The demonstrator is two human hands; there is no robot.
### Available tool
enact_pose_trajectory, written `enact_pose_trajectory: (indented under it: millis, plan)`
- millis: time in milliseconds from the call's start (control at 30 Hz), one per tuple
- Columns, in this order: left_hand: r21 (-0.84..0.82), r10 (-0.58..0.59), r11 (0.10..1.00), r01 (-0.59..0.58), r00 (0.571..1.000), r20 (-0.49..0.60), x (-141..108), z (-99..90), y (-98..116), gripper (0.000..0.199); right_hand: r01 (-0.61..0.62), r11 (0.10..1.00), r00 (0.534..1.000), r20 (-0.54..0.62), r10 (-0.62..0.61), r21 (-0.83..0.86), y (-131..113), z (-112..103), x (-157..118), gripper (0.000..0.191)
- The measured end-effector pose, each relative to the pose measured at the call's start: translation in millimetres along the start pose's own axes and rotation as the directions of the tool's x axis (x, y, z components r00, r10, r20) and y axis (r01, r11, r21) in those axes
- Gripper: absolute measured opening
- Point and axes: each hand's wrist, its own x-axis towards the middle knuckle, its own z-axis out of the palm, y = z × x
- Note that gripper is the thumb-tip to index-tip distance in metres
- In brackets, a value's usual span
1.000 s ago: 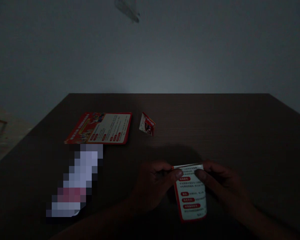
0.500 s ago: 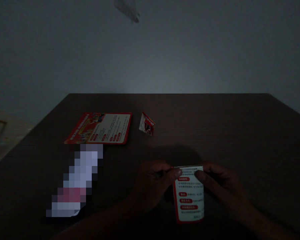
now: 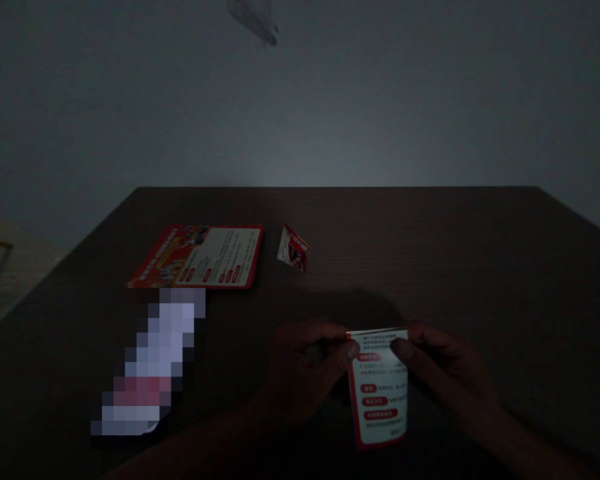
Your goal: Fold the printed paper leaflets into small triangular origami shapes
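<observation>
A folded red and white printed sheet (image 3: 380, 400) is held upright near the table's front edge. My left hand (image 3: 313, 367) pinches its upper left corner between thumb and fingers. On the other side, my right hand (image 3: 440, 367) grips the upper right corner, its thumb on the printed face. The sheet's top edge shows layers lying slightly apart. Beyond, to the left, a stack of similar red and white printed sheets (image 3: 220, 257) lies flat. A small folded red and white paper piece (image 3: 294, 249) stands tilted to the right of that stack.
The dark wooden table (image 3: 430, 253) reaches back to a grey wall (image 3: 380, 100). A blurred-out elongated object (image 3: 163, 360) lies at the left front. Something translucent (image 3: 255, 20) shows at the top against the wall.
My left thumb has shifted slightly left toward the sheet's edge. The held sheet has tilted a little, and its top layers show more clearly.
</observation>
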Motion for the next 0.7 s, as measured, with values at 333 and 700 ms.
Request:
enact_pose_trajectory:
  millis: [333,700]
  plan:
    - [-0.020,-0.059,0.998,0.059,0.998,0.033,1.1,0.0,2.9,0.016,0.045,0.993,0.999,0.002,-0.045,-0.105,-2.6,0.0,0.7,0.022]
    - [-0.078,0.045,0.996,-0.044,0.999,0.006,1.2,0.7,-0.7,0.012,0.144,0.977,0.990,0.032,-0.140,-0.159,-3.1,-1.2,-1.0,0.018]
